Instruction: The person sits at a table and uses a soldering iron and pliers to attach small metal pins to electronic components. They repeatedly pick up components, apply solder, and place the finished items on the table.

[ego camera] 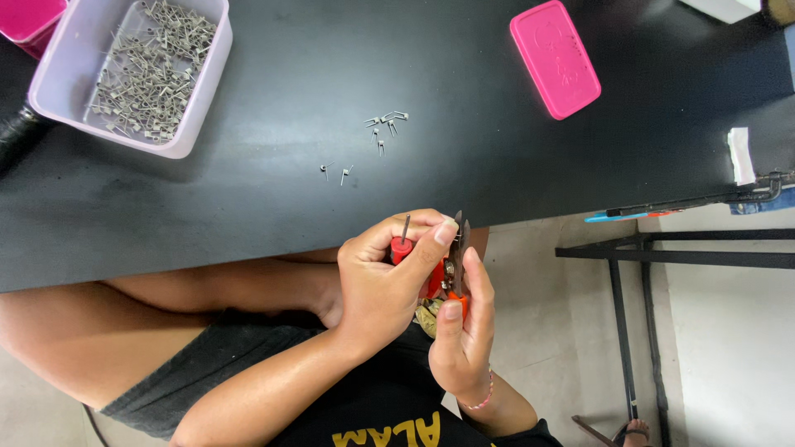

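Observation:
My left hand [383, 277] is closed around a small tool with a red handle [401, 247] and a thin metal shaft that points up between thumb and fingers. My right hand [465, 331] grips a pair of cutters [457, 248] with orange-red handles, jaws upward, right beside the red tool. Both hands are held just below the front edge of the black table [273, 211], over my lap. A few small metal wire coils [385, 124] lie loose on the table above my hands, with two more [335, 170] to their left.
A pale plastic tub [132, 74] holding several metal coils stands at the back left. A pink lid [554, 57] lies at the back right. A pink container corner [29, 21] shows far left. A black metal frame [662, 252] stands at right.

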